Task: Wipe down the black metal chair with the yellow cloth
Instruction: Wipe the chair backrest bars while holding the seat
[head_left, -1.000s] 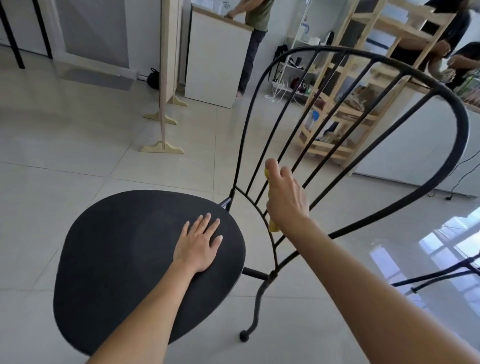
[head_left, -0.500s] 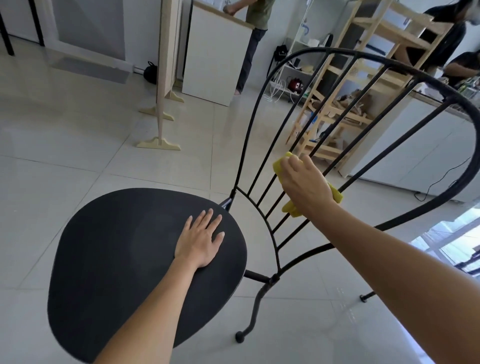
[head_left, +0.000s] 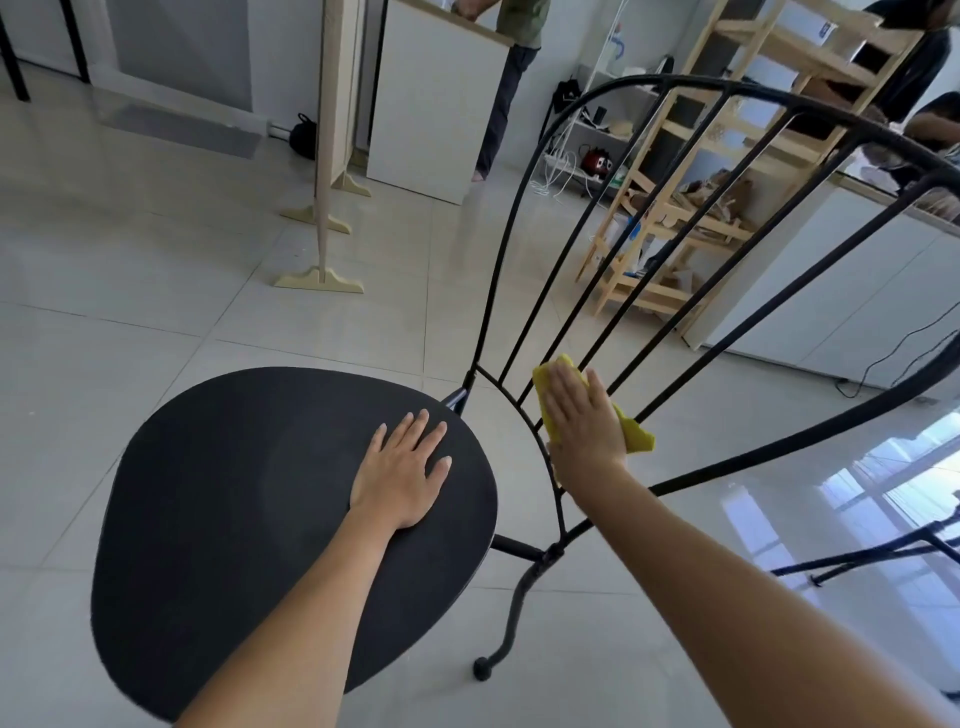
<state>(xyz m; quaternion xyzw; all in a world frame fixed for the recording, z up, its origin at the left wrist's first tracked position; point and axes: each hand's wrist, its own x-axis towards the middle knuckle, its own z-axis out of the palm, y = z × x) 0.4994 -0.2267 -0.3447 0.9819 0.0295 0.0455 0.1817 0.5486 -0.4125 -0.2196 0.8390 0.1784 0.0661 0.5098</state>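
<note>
The black metal chair fills the view, its round seat at the lower left and its fan of thin backrest bars rising to the right. My left hand lies flat on the seat near its back edge, fingers spread, holding nothing. My right hand presses the yellow cloth flat against the lower ends of the backrest bars. The cloth sticks out above the fingertips and to the right of the palm; the rest is hidden under the hand.
Pale glossy floor tiles surround the chair. A wooden stand with flat feet rises behind the seat. A white cabinet with a person beside it is at the back. A wooden shelf unit and white cabinets lie behind the backrest.
My right hand has slid the cloth up and back down the lower backrest bars, now flattened over it with fingers straight. My left hand has stayed on the seat.
</note>
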